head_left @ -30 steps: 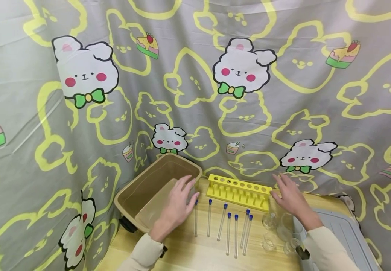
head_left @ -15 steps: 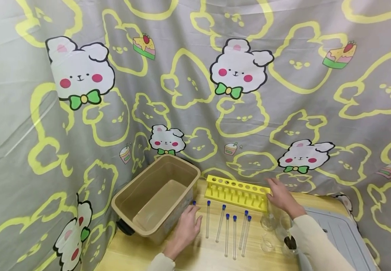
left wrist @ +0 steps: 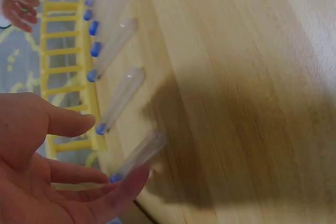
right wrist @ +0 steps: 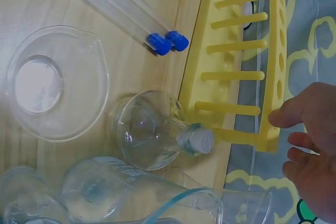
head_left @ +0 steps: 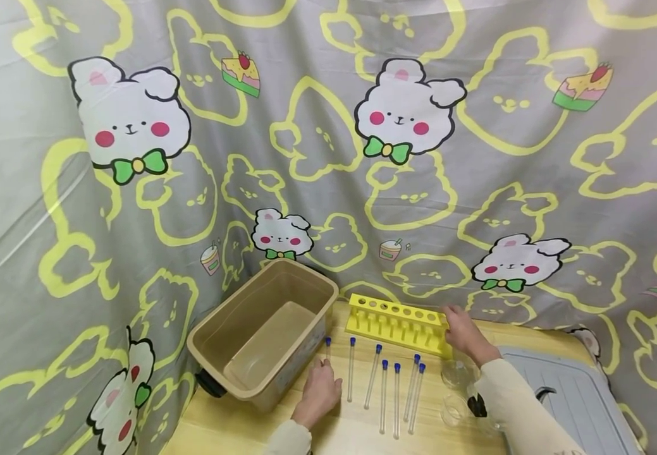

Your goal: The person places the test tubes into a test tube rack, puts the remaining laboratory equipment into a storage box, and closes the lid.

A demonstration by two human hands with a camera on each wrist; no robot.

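A clear test tube (left wrist: 140, 153) with a blue cap lies on the table, leftmost in a row of several. My left hand (head_left: 319, 388) is low over it, its thumb well apart from the fingers; in the left wrist view one fingertip overlaps the tube near its cap. At the back, a yellow test tube rack (head_left: 393, 323) stands with bare pegs and holes. My right hand (head_left: 465, 335) grips the rack's right end, covering its last hole. In the right wrist view, the thumb tip lies against the top bar (right wrist: 275, 77), with the other fingers curled beside it.
A brown plastic bin (head_left: 265, 328) stands at the left. By the right forearm are a stoppered round flask (right wrist: 147, 129), a shallow glass dish (right wrist: 58, 82) and other glassware (right wrist: 100, 187). A grey lid (head_left: 567, 392) lies at the right. A patterned curtain (head_left: 328, 158) hangs behind.
My left hand has come down from in front of the bin to the leftmost tube. My right hand has moved left and down onto the rack's right end.
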